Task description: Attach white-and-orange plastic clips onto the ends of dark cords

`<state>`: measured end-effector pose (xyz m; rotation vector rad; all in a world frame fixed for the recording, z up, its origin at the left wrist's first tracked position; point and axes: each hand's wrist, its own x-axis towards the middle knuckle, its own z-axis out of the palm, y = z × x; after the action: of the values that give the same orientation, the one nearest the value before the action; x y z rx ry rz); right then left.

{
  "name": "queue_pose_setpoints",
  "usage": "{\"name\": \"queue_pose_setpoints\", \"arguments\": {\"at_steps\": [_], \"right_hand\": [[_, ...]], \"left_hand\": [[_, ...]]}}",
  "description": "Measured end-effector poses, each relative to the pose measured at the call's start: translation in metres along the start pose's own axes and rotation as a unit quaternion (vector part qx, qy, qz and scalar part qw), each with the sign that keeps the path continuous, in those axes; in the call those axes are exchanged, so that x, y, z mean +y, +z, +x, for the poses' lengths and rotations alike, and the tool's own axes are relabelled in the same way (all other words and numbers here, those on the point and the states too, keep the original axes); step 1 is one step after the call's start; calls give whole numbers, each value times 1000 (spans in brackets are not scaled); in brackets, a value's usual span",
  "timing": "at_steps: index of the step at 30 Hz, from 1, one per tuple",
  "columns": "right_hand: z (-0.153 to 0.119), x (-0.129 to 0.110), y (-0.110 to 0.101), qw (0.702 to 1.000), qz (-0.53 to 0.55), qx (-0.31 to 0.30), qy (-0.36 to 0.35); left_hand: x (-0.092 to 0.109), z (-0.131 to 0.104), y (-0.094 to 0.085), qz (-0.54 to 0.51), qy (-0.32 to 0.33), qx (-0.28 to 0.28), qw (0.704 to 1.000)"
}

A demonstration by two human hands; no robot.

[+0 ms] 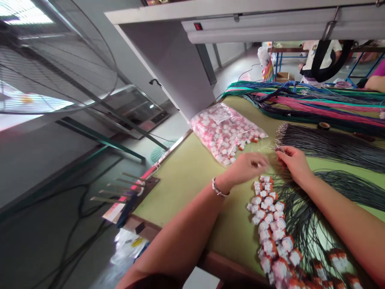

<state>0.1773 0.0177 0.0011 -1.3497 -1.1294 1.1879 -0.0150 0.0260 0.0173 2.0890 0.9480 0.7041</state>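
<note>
My right hand (293, 161) pinches the metal-tipped end of a thin black wire (272, 147) between thumb and fingers. Close to its left is my left hand (249, 166), with fingers curled and smeared by motion, so whether they hold anything is unclear. Below both hands lies a long pile of white and orange connectors (269, 218), with black wires (300, 224) running off to the right. A bundle of black wires (325, 142) with bare metal tips rests just beyond my right hand. Behind my left hand, a clear plastic bag (225, 128) is full of white and orange connectors.
Green, pink and blue wire bundles (300, 100) stretch across the back of the green table (180, 180). A roll of dark tape (323, 126) sits among them. Upright metal prongs (120, 190) stick out at the left edge. A fan (57, 60) stands left; a person (321, 60) sits beyond.
</note>
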Motion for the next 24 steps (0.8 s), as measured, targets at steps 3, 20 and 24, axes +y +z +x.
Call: {"name": "queue_pose_setpoints", "arguments": {"at_steps": [3, 20, 24], "right_hand": [[-2, 3, 4, 1000, -21, -1, 2], [-13, -9, 10, 989, -105, 7, -104], [-15, -10, 10, 986, -117, 8, -118]], "left_hand": [[-21, 11, -11, 216, -120, 206, 947], [-8, 4, -8, -226, -185, 174, 940], [-3, 3, 3, -470, -226, 119, 845]]}}
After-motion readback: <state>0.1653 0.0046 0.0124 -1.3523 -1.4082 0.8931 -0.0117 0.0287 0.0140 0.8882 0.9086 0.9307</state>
